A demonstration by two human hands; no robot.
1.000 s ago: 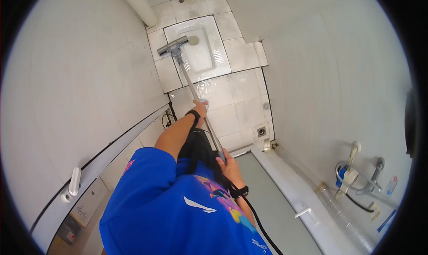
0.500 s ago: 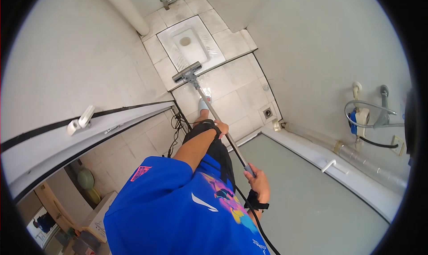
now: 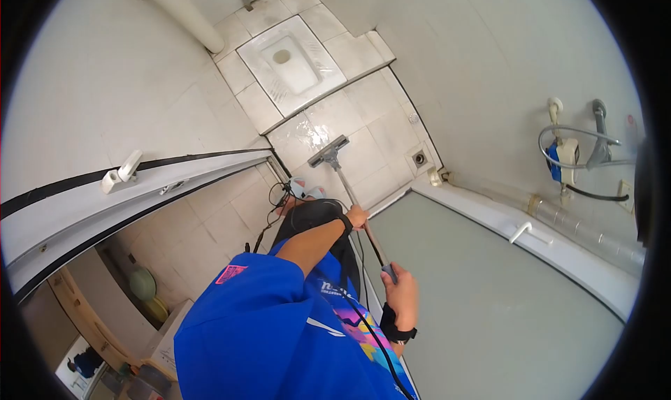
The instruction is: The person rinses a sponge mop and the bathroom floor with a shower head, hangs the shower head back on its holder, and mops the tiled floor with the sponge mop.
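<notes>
My left hand is wrapped round the middle of a long metal pole. Lower in the view, my right hand grips the pole's grey handle end, with a black strap at the wrist. The pole's wide grey head rests on the tiled floor, beside a wet shiny patch. Dark cables run past my legs and over the blue shirt. My feet, in light slippers, are partly hidden by cable and trousers.
A white squat toilet is set in a raised tiled step. A floor drain lies right of the pole head. White door frames stand left, a frosted panel right. Wall pipes and a hose are at the right.
The pole head has moved from over the toilet, across the step edge, back to the lower floor nearer my feet. Both hands have kept hold of the pole. The view has shifted, showing more beyond the left door.
</notes>
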